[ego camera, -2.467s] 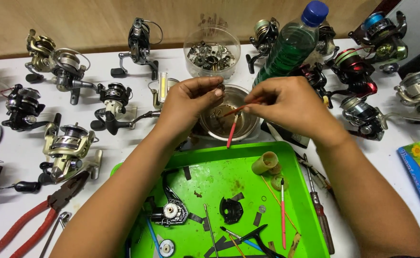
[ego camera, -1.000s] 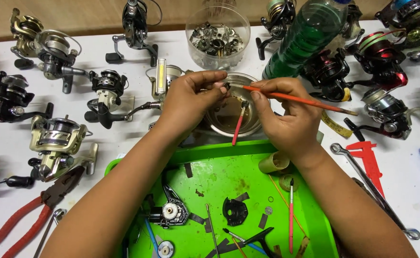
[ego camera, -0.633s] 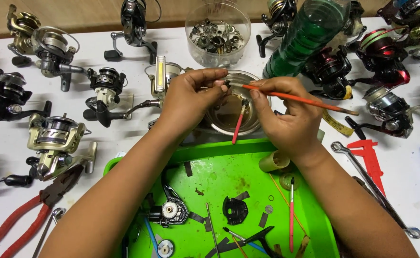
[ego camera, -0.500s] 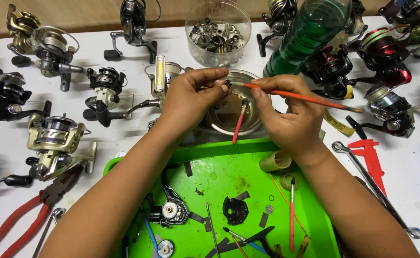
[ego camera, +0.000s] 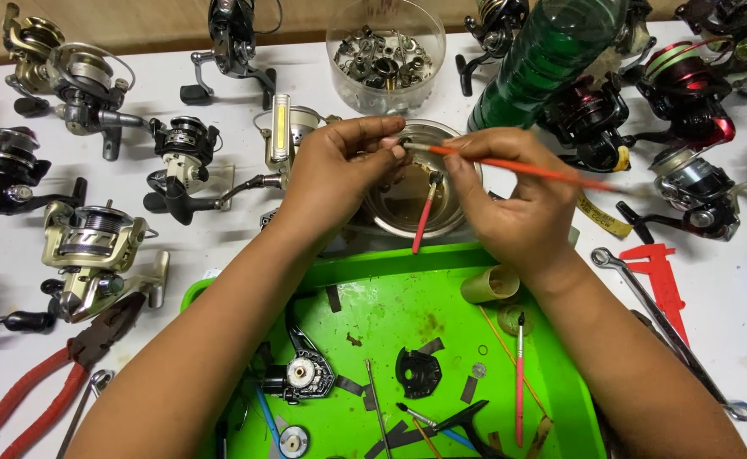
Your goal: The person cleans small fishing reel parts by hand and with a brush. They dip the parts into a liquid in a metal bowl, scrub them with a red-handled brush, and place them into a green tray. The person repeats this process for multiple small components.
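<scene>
My left hand (ego camera: pixel 343 166) pinches a small dark reel part over a round glass bowl (ego camera: pixel 390 208) of brownish liquid. My right hand (ego camera: pixel 518 208) holds an orange-handled brush (ego camera: pixel 526 167), its tip touching the part at my left fingertips. A second, red-handled brush (ego camera: pixel 424 217) leans in the bowl. Below my hands lies a green tray (ego camera: pixel 373 293) with a black reel body (ego camera: pixel 301 370), a black cover piece (ego camera: pixel 417 372), a pink brush (ego camera: pixel 519 382) and small parts.
Several spinning reels (ego camera: pixel 93 246) stand on the white table at left, back and right. A clear tub of metal parts (ego camera: pixel 382 55) and a green bottle (ego camera: pixel 548 64) stand behind the bowl. Red pliers (ego camera: pixel 46 382) lie at left; a wrench (ego camera: pixel 671 331) and red caliper (ego camera: pixel 662 280) at right.
My right hand has turned the orange brush from pointing down into the bowl to lying level, its tip against the part in my left fingers. Both hands have since stayed almost still.
</scene>
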